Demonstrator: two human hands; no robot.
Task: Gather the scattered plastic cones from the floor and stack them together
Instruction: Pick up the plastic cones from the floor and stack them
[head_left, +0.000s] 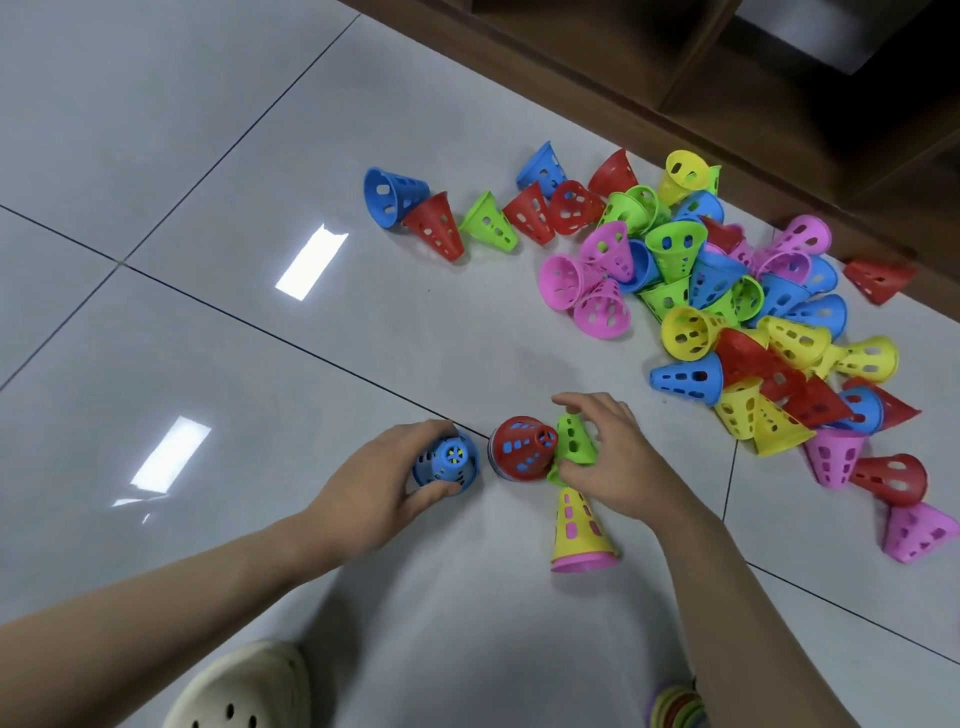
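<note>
— So, what takes up most of the view?
— Glossy pale grey tiled floor (208, 156), with a dark brown wooden cabinet base (675, 78) along the far right edge.
— And the cones?
— A big loose heap of perforated plastic cones (727, 291) in pink, blue, green, yellow and red lies on the floor near the cabinet, most of them tipped on their sides. A few stragglers trail off to its left, ending in a blue cone (392, 197).
— Closer in?
— A cream foam clog (244, 686) at the bottom edge. Three upright stacks stand near the hands: a yellow cone over a pink one (582, 530), a red-topped stack (522, 449), and a blue-topped stack (449, 460).
— What are the hands doing?
— The left hand (379, 478) has its fingers curled round the blue-topped stack. The right hand (608, 457) pinches a bright green plastic cone (574, 439) between thumb and fingers, just beside the red-topped stack.
</note>
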